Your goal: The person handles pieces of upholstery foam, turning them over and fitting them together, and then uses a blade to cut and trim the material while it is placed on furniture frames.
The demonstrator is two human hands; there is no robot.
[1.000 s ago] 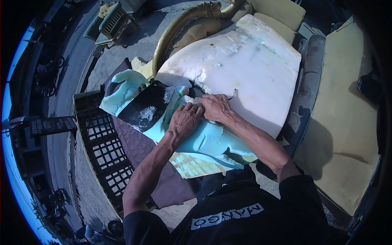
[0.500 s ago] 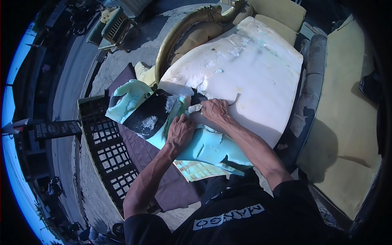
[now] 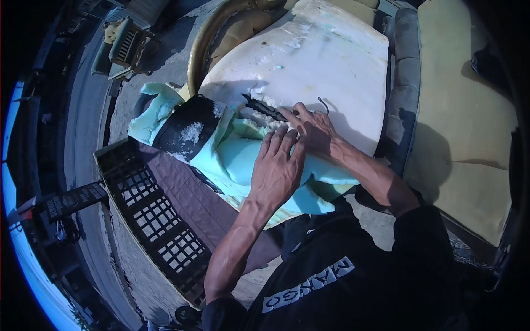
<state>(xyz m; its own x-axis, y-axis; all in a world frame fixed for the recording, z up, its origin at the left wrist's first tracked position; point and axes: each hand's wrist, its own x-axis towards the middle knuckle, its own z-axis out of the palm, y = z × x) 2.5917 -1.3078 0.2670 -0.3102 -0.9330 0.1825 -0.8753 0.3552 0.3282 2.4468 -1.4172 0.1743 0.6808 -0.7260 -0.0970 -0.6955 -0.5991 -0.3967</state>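
A large white foam slab (image 3: 331, 77) lies in front of me. Along its near edge, pale turquoise foam (image 3: 243, 160) is folded over, and a ragged gap shows dark material (image 3: 265, 107). My left hand (image 3: 279, 160) lies on the turquoise foam, palm down, its fingers stretched toward the torn edge. Close beyond it, my right hand (image 3: 317, 129) bends its fingers at the gap. A thin dark hook (image 3: 324, 105) sticks up beside that hand; its lower end is hidden. Black fabric (image 3: 187, 127) with white crumbs sits to the left.
A black lattice frame (image 3: 154, 209) and a dark purple cloth (image 3: 187, 187) lie at left. Behind the slab curves a gilded carved frame (image 3: 199, 49). Yellowish cushioned furniture (image 3: 464, 127) stands at right. A green armchair (image 3: 127, 47) is at the far left, near the road.
My left hand has moved right along the turquoise foam and flattened out. The right hand shifted right, and the hook moved with it. A whitish scrap at its fingers is out of sight.
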